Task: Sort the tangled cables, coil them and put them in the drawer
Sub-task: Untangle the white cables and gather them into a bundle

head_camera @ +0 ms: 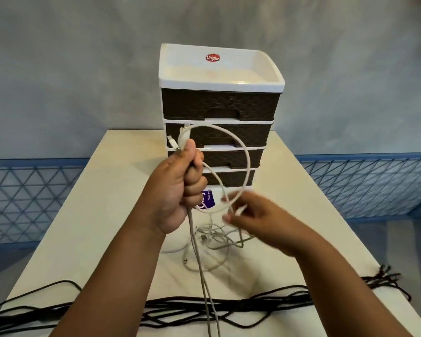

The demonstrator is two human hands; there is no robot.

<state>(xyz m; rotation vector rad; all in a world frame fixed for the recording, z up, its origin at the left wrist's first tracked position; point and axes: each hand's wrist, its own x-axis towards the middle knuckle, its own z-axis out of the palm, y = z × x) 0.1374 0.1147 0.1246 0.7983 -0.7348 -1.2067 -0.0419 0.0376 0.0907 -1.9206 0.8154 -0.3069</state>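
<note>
Red oval sticker reading "Uniplus" [213, 57] sits on the white top tray of the drawer unit [219, 105], which I see standing at the far end of the pale worktop [107, 195] with four dark woven-look drawer fronts, all pushed in. At its foot a purple label [208, 200] shows small white print too blurred for me to read. My left hand [180, 190] is clenched round a white cable [243, 152], raised in front of the drawers, its loop arching to the right and its plug poking up above the fist. My right hand [258, 217] is motion-blurred; its fingers are curled at the bottom of that loop and seem to pinch it. More white cables [214, 242] lie tangled on the worktop below the hands. Black cord [204, 310] sprawls across the near edge. Behind is a grey mottled wall with blue lattice panels [365, 186] along its base.
</note>
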